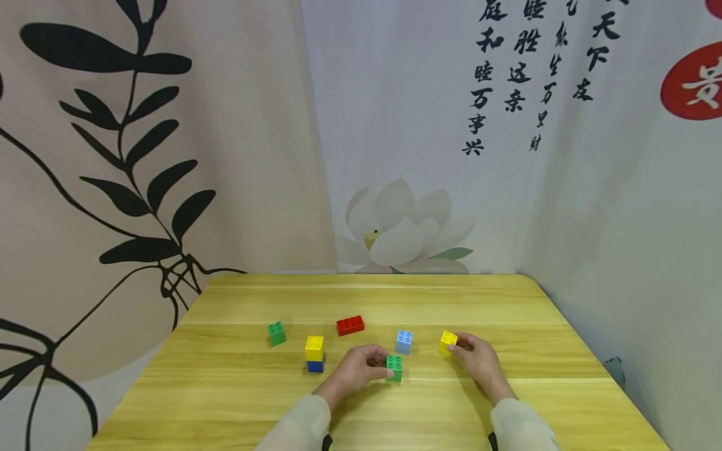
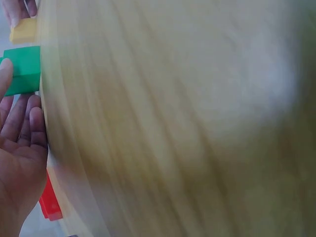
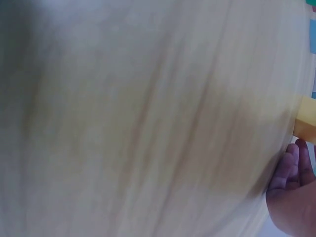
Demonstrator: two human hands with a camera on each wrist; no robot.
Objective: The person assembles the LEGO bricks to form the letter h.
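Note:
My left hand (image 1: pixel 356 371) pinches a green toy brick (image 1: pixel 395 369) at its left side, thumb in front, near the middle of the table. In the left wrist view the thumb lies over that green brick (image 2: pixel 24 69), while the other fingers are loosely bent beside it. Farther right, my right hand (image 1: pixel 481 364) grips a yellow brick (image 1: pixel 448 342) between thumb and fingers. Only part of this yellow brick (image 3: pixel 307 121) shows at the edge of the right wrist view. Between and beyond the hands stands a light blue brick (image 1: pixel 403 342).
A yellow brick (image 1: pixel 314 347) sits on a dark blue one (image 1: pixel 316 366) left of the left hand. Behind them are a second green brick (image 1: pixel 276 334) and a longer red brick (image 1: pixel 350 326). The wooden table (image 1: pixel 225 401) ends at a printed curtain (image 1: pixel 271 156).

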